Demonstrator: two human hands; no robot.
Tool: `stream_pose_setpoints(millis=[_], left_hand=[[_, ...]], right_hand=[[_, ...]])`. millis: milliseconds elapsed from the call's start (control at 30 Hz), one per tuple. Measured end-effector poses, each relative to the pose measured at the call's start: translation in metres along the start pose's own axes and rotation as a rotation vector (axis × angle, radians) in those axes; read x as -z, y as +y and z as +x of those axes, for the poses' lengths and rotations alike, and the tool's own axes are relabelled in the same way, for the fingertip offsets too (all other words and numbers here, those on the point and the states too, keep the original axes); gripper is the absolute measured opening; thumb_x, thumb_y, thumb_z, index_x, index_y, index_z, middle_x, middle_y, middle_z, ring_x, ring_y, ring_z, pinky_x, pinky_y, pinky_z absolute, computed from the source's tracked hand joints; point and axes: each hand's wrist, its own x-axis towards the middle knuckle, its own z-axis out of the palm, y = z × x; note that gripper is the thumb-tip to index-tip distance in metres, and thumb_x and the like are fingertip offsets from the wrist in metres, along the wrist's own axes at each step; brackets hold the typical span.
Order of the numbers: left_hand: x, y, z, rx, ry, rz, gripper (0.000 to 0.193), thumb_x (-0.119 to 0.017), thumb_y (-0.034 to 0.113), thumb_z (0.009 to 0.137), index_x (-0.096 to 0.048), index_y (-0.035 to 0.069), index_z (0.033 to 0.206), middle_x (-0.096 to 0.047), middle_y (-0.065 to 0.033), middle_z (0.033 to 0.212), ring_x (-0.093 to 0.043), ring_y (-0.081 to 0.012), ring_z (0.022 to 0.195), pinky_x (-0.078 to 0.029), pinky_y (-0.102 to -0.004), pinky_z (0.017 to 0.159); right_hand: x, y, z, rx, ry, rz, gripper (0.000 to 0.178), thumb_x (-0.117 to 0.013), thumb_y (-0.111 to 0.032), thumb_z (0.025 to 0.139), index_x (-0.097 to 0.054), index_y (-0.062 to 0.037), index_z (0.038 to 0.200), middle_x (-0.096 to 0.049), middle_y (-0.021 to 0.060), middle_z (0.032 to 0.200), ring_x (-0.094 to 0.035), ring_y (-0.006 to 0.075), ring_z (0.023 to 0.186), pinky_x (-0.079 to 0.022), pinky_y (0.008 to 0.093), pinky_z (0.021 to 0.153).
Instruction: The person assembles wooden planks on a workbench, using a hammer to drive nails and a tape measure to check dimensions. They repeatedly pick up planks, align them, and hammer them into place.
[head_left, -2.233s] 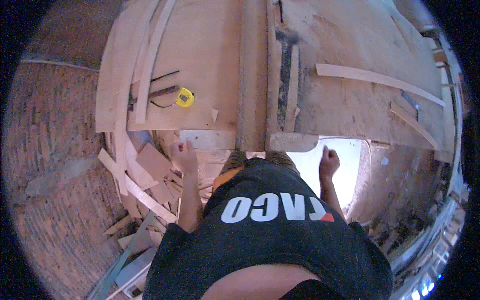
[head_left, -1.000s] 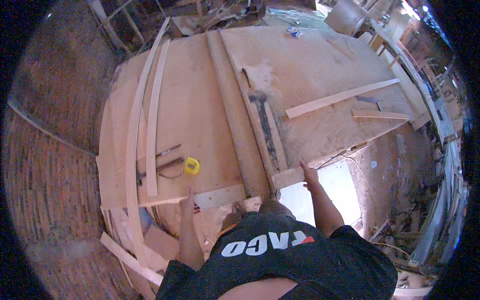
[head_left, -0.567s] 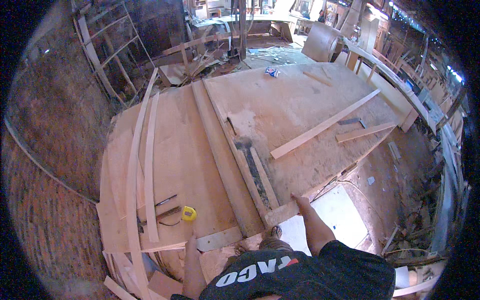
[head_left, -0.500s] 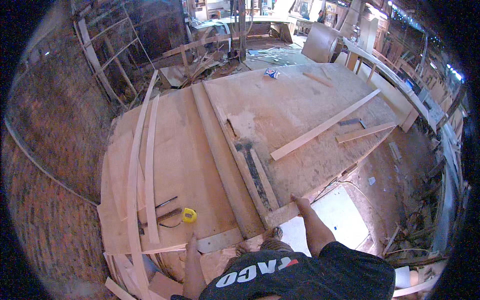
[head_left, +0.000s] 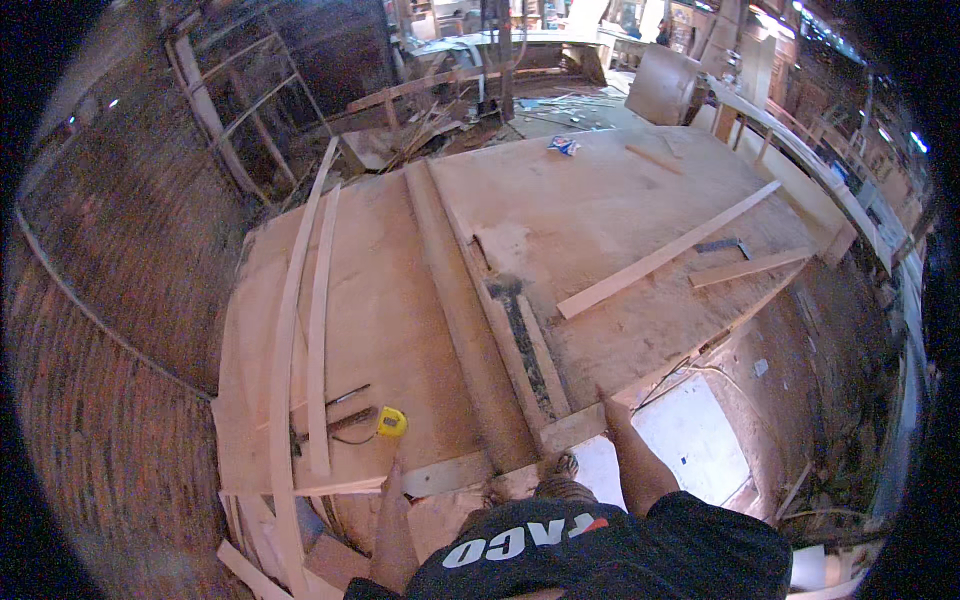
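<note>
My left hand (head_left: 392, 478) is at the front edge of a large wooden worktable (head_left: 390, 300), beside the left end of a pale wooden rail (head_left: 450, 473); its fingers are too small and blurred to make out. At the rail's right end, my right hand (head_left: 612, 412) closes on the wood at the table's corner. A yellow tape measure (head_left: 391, 422) lies just beyond my left hand. Near it are a dark pen-like stick (head_left: 348, 394) and a brown-handled tool (head_left: 350, 424). A long board (head_left: 465, 310) runs away from me across the tabletop, between the two hands.
Long wooden strips (head_left: 318, 330) lie on the left, one overhanging the front edge. Farther right are another strip (head_left: 670, 248), a dark try square (head_left: 722, 245) and a short batten (head_left: 750, 268). A white sheet (head_left: 690, 425) is on the floor. Scrap wood (head_left: 430, 125) is piled behind.
My view has shifted, so the table and everything on it sit slightly farther right. Both hands stay at the front edge; nothing on the tabletop has visibly moved.
</note>
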Motion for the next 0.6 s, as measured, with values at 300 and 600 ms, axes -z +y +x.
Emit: stream_pose_setpoints(millis=[300,600], left_hand=[[-0.018,-0.038,-0.051,-0.502,0.210,0.051,0.056,-0.088,0.042,0.079,-0.065,0.003,0.111,-0.069,-0.0083,0.094,-0.068,-0.0204,0.080,-0.057,-0.0356,0.065],[-0.016,-0.056,0.008,-0.706,0.238,0.133,0.035,-0.085,0.021,0.082,-0.068,-0.002,0.102,-0.073,-0.0138,0.098,-0.071,-0.0225,0.081,-0.059,-0.0373,0.070]], right_hand=[[0.010,0.036,-0.056,-0.455,-0.311,0.679,0.092,-0.073,-0.071,0.079,-0.046,-0.0125,0.144,-0.054,0.0149,0.133,-0.049,0.0326,0.128,-0.041,0.0563,0.108],[-0.005,0.034,-0.014,-0.330,-0.544,0.960,0.039,-0.063,-0.027,0.101,-0.056,-0.0055,0.133,-0.064,0.0127,0.129,-0.063,0.0311,0.118,-0.054,0.0467,0.101]])
